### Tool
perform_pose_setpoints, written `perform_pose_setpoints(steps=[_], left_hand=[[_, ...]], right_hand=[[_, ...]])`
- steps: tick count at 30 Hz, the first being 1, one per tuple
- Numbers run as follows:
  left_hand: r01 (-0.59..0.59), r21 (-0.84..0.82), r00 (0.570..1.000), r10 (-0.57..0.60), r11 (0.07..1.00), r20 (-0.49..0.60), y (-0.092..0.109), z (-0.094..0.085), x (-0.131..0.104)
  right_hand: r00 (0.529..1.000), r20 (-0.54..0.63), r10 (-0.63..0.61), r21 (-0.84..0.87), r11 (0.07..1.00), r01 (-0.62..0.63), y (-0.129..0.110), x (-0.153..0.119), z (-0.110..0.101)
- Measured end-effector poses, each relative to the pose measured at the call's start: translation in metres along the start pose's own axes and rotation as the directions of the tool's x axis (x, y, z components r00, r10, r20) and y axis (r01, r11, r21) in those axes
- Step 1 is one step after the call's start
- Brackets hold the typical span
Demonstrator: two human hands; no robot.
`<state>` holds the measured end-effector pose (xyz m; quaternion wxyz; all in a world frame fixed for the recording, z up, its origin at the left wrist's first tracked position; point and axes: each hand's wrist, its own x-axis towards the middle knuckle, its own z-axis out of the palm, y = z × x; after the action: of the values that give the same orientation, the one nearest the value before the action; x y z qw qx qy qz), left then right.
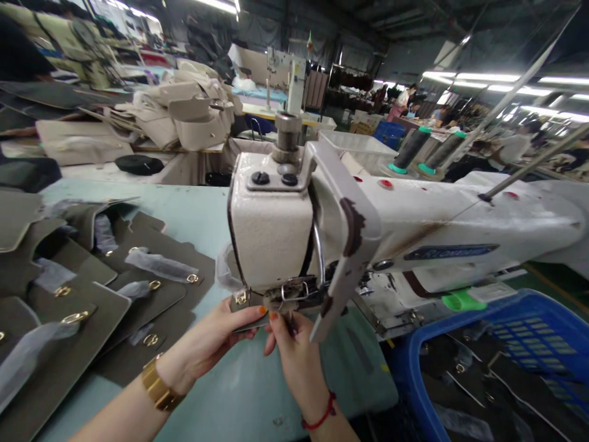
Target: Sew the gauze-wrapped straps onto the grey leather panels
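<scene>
Both bare forearms are nearest, gold watch (161,387) on the left wrist, red bracelet (322,416) on the right. Small grey-brown panel (242,305), flat, gold-tone clasp (242,298) near its left end; right part hidden by fingers and machine parts. It's at the needle end of the white industrial sewing machine (271,239), just above the pale green tabletop (230,387). Left hand (214,337) pinches the panel's near edge: thumb on top, fingers curled below. Right hand (294,344) is partly closed, fingertips bunched close beside the left thumb; small dark item among them, too blurred to name; can't tell whether they grip the panel. Orange nails on both. Left of the machine, overlapping grey-brown pieces (159,261) with gold-tone rings and filmy wrapping. Right, blue plastic basket (409,356) with similar dark pieces inside.
</scene>
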<state>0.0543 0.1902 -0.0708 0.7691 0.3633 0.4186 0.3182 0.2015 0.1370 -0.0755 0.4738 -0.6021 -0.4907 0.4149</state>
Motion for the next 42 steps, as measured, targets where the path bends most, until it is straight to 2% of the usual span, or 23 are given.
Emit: perform_pose_setpoints(steps=[7, 13, 18, 23, 28, 35, 38, 42], left_hand=[[-0.068, 0.078, 0.996, 0.063, 0.995, 0.064, -0.005, -0.005, 0.007], [-0.037, 0.064, 0.999, 0.035, 0.997, 0.03, -0.009, -0.009, 0.011], [-0.039, 0.05, 0.999, 0.038, 0.998, 0.026, -0.001, -0.005, 0.013], [-0.041, 0.027, 0.998, 0.04, 0.999, 0.037, 0.008, -0.003, 0.012], [-0.049, 0.002, 0.997, 0.049, 0.999, 0.053, 0.008, -0.007, 0.016], [-0.051, 0.008, 0.999, 0.051, 0.999, -0.014, 0.003, -0.012, 0.02], [-0.077, -0.01, 0.996, 0.076, 0.997, -0.046, 0.002, -0.007, 0.016], [-0.108, -0.05, 0.988, 0.101, 0.993, -0.113, -0.003, 0.006, 0.008]], right_hand=[[0.999, 0.036, -0.028, 0.068, 0.997, 0.025, 0.004, -0.003, -0.003], [0.999, 0.045, -0.01, 0.069, 0.998, 0.007, 0.001, 0.002, -0.001], [0.997, 0.068, -0.02, 0.098, 0.995, 0.013, -0.007, 0.007, -0.002], [0.999, 0.029, -0.014, 0.065, 0.998, 0.012, -0.006, 0.006, -0.002], [0.997, 0.053, 0.057, 0.025, 0.998, -0.058, 0.009, -0.005, 0.0], [0.969, 0.151, 0.198, -0.077, 0.979, -0.188, 0.057, -0.025, 0.002], [0.964, 0.176, 0.201, -0.116, 0.976, -0.182, 0.068, -0.029, 0.003], [0.966, 0.181, 0.186, -0.121, 0.979, -0.166, 0.069, -0.029, 0.002]])
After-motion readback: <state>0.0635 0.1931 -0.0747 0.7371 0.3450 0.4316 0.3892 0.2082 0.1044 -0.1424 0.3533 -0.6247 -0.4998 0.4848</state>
